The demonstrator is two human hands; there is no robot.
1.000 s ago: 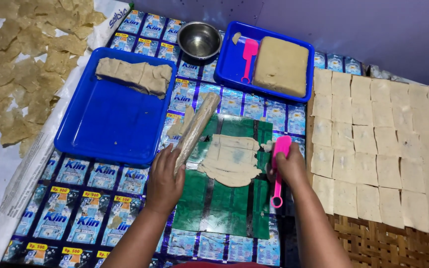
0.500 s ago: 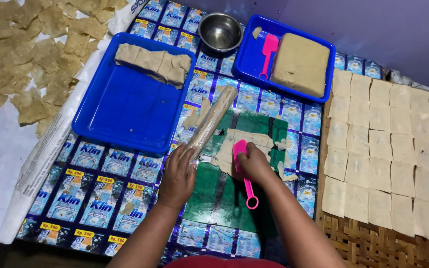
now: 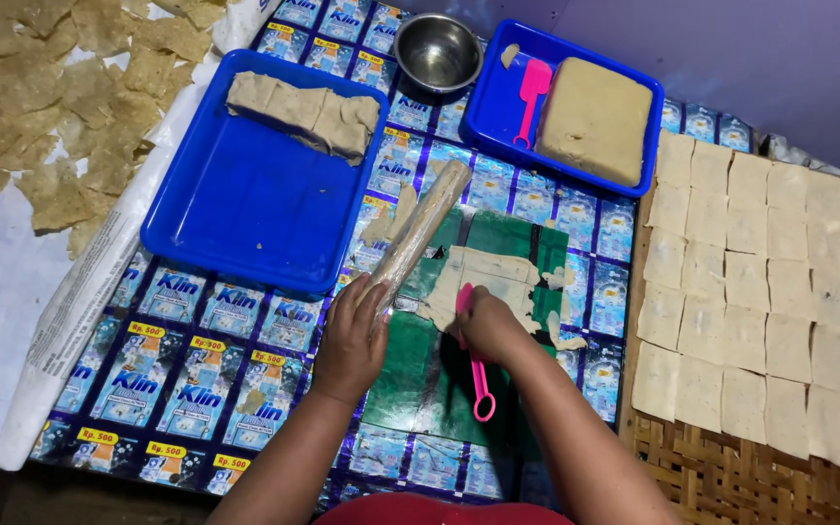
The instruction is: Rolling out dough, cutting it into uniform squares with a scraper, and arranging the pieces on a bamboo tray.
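Observation:
A thin sheet of pale dough [image 3: 483, 277] lies flat on a green plastic sheet [image 3: 439, 369] in the middle of the mat. My right hand [image 3: 490, 326] grips a pink plastic scraper [image 3: 479, 374], its blade pressed into the dough's near left part. My left hand [image 3: 350, 337] rests on the mat and holds the near end of a plastic-wrapped rolling pin [image 3: 417, 235], which lies slanted away toward the far right. Small dough scraps [image 3: 561, 335] sit at the sheet's right edge.
A blue tray [image 3: 245, 209] with dough pieces stands to the left. At the back are a metal bowl [image 3: 437, 49] and a second blue tray [image 3: 498, 107] with a dough block and pink scraper. Square dough sheets [image 3: 760, 292] cover a woven mat on the right; dried pieces [image 3: 60, 117] lie far left.
My right hand with the pink scraper has moved left, from the dough's right edge to its near left part. The left hand stays on the rolling pin. The camera has shifted.

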